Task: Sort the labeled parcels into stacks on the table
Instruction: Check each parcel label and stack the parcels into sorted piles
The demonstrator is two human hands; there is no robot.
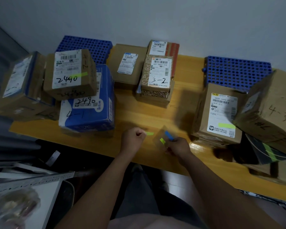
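Note:
Labeled parcels stand in stacks on the yellow table (139, 116). At the left, a brown box marked 2490 (69, 73) lies on a blue-and-white pack marked 4-1 (87, 109). A box marked 3-2 (157, 76) tops the middle stack. On the right are a box with a white label (220, 113) and a box marked 4-3 (269, 106). My left hand (133, 138) pinches a green sticky tab (149, 133). My right hand (178, 146) holds a small clear sheet of green and blue tabs (163, 138) above the table's front edge.
Blue perforated plastic panels (89, 47) (234, 70) lean against the wall behind the stacks. A flat brown box (127, 65) lies at the back middle. More boxes (23, 86) crowd the far left. A grey metal shelf (28, 180) stands at lower left. Dark packages (267, 152) sit lower right.

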